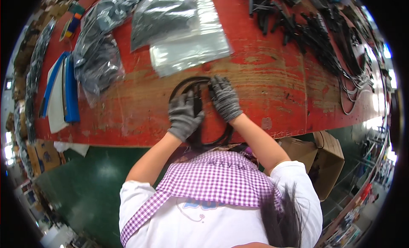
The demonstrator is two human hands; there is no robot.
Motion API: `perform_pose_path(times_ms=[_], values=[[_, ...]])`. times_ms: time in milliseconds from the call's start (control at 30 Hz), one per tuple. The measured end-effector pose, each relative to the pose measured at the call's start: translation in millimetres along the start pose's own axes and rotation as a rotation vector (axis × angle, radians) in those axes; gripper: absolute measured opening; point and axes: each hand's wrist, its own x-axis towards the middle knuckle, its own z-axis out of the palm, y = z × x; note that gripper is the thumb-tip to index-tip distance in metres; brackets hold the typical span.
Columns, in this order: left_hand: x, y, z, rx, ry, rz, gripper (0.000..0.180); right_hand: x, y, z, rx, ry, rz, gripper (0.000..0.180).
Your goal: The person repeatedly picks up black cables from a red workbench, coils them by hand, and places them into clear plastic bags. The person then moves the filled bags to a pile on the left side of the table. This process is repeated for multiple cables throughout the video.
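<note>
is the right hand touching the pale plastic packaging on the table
Apart. In the head view, a strip of worn red table shows between the right hand and the pale plastic packaging.

Forearms [155, 158] [260, 139] angled inward, gloved fingers [189, 98] [219, 84] forward

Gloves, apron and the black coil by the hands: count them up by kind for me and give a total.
Gray gloves: 2 (left hand, right hand)
Checked apron: 1
Black coil: 1
Total: 4
</note>
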Motion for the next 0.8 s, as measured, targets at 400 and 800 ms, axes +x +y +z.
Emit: perform_pose_path(times_ms=[400,800], values=[[-25,-21,3,-0.077,0.28,-0.231,0.063,43,43,-29,0.07,0.069,-0.122,0.042],[-26,-24,3,-0.039,0.301,-0.249,0.063,88,338,-165,-0.678,-0.18,0.88,0.047]])
